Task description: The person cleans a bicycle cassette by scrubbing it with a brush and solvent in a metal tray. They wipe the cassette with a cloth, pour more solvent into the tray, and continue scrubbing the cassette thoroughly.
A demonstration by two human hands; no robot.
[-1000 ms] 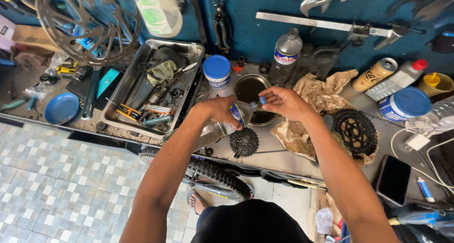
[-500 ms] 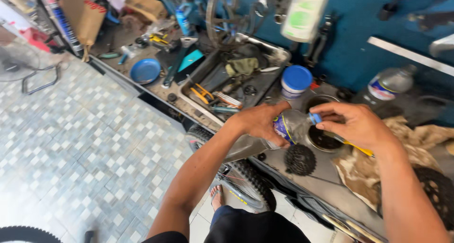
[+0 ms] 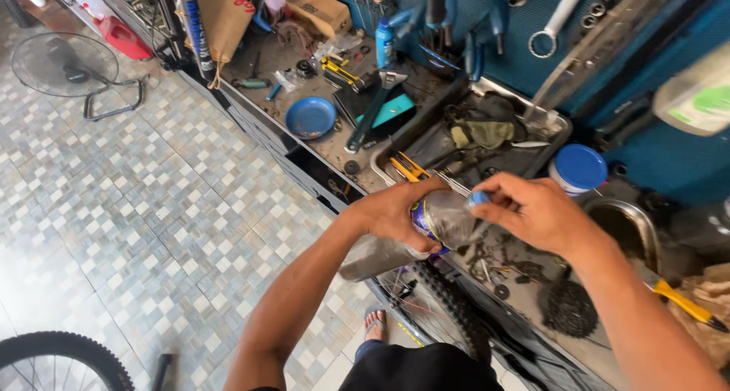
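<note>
My left hand (image 3: pixel 397 212) grips a clear plastic bottle (image 3: pixel 430 225) lying on its side, dark liquid inside and a blue label around it. My right hand (image 3: pixel 536 210) pinches the bottle's small blue cap (image 3: pixel 478 199) at the neck. Both hands hover over the front edge of a cluttered workbench (image 3: pixel 304 144). Just behind them lies a metal tray (image 3: pixel 552 122) full of tools and rags. A bicycle cassette (image 3: pixel 569 309) rests on the bench under my right forearm.
A blue-lidded jar (image 3: pixel 578 169), a steel bowl (image 3: pixel 631 217) and a yellow-handled tool (image 3: pixel 683 303) sit to the right. A blue dish (image 3: pixel 310 117) and a large wrench (image 3: pixel 370 111) lie left. A knobby tyre (image 3: pixel 449 303) leans below the bench; a floor fan (image 3: pixel 65 65) stands on the tiled floor.
The view has swung left, bringing the tiled floor and fan into sight. Both hands have stayed on the bottle, the right one at the cap.
</note>
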